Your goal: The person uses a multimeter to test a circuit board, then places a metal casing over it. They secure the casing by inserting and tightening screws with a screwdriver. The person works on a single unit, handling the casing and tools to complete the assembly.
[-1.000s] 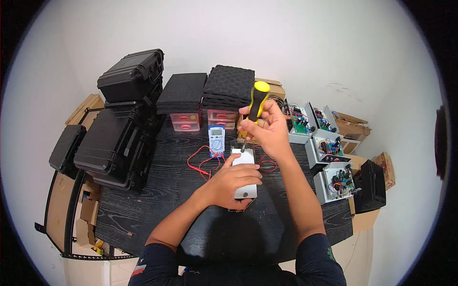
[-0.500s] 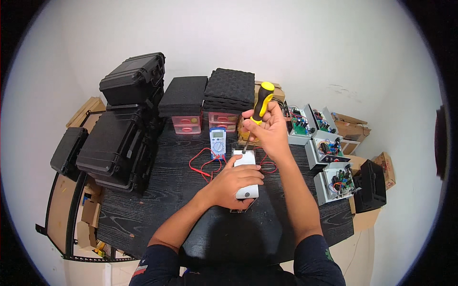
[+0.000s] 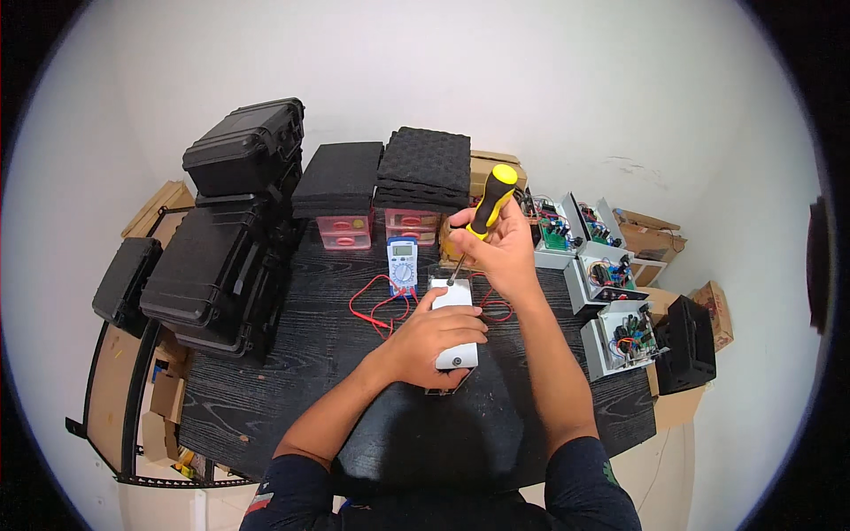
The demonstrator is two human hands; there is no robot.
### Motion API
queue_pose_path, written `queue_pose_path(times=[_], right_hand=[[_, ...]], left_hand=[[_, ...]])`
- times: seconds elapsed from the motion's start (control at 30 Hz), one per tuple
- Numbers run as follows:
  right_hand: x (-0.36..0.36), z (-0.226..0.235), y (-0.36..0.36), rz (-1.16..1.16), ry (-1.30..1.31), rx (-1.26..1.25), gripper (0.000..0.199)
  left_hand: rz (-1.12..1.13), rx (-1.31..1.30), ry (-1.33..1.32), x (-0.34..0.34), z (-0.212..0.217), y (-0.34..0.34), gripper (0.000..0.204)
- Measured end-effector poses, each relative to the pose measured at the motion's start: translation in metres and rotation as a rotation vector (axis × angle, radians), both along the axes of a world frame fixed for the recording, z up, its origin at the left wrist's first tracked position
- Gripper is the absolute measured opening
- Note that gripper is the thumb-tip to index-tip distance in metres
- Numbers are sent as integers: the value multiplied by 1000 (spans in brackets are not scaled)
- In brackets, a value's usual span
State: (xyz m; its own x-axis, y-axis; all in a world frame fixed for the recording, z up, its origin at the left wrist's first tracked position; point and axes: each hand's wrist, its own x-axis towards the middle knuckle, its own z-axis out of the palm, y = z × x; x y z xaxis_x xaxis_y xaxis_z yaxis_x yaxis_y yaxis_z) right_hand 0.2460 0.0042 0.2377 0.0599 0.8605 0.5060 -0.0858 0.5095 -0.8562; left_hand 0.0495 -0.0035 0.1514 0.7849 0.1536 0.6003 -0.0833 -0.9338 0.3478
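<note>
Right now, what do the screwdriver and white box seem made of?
Screwdriver: handle probably plastic, given its smooth, moulded black-and-yellow curves; shaft likely metal, being slim and grey. White box: perhaps painted metal or plastic, from its flat, even finish.

white walls (image 3: 425, 62) rise behind a black wood-grained table (image 3: 266, 389) over a pale floor (image 3: 673, 465).

black wood-grained table (image 3: 266, 398) | on it: multimeter (image 3: 404, 271) | red leads (image 3: 372, 321) | white-topped box (image 3: 453, 357) | pink drawers (image 3: 345, 241)

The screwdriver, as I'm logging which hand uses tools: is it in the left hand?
No, the right hand grips the screwdriver, while the left hand holds the white panel.
</note>
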Motion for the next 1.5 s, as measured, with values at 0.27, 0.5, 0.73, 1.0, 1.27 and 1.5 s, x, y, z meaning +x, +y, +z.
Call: queue_pose_path(times=[0.27, 0.5, 0.73, 1.0, 1.27, 1.5], right_hand=[[3, -1, 1, 65, 32, -13, 35], [7, -2, 5, 111, 42, -37, 38], [-1, 2, -1, -7, -71, -32, 40], [5, -3, 4, 135, 40, -76, 39], [4, -2, 4, 74, 12, -44, 29], [-2, -6, 7, 13, -6, -39, 35]], left_hand=[[-4, -10, 11, 0, 3, -1, 58], [-3, 1, -6, 0, 2, -1, 58], [-1, 8, 4, -1, 2, 0, 59], [-3, 0, -10, 0, 0, 0, 57], [-5, 1, -6, 0, 4, -1, 56], [-9, 8, -15, 0, 3, -1, 54]])
